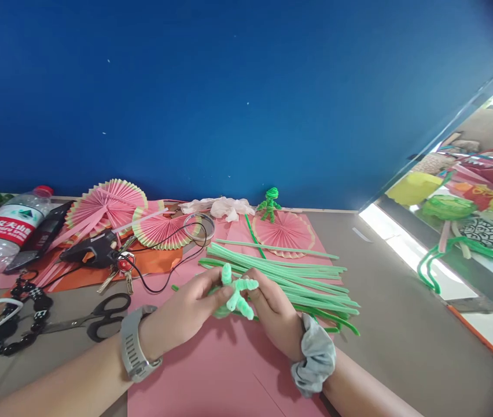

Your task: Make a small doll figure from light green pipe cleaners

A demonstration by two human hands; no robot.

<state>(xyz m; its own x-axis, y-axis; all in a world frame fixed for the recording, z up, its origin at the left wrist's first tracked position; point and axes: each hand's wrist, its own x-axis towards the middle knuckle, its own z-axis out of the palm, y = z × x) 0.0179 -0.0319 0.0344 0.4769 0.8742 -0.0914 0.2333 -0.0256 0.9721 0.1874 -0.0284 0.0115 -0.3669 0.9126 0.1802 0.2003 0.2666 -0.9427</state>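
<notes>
Between my two hands is a light green pipe cleaner figure (234, 294) with several stubby, wound limbs. My left hand (186, 310) is closed around its body, thumb pressed on the near side. The fingertips of my right hand (272, 307) pinch one limb on the right. Part of the figure's body is hidden behind the left fingers. Just beyond the hands lies a spread bundle of pale green pipe cleaners (281, 278), with a few darker green ones among them. Pink paper (229, 370) lies beneath my hands.
Behind the bundle, a finished-looking green pipe cleaner doll (269, 204) stands by a pink pleated paper fan (284, 234). To the left are black scissors (103, 318), a black glue gun (92, 249), keys (129, 282), a tape roll (198, 227) and a water bottle (10, 229). A blue panel (229, 104) rises behind.
</notes>
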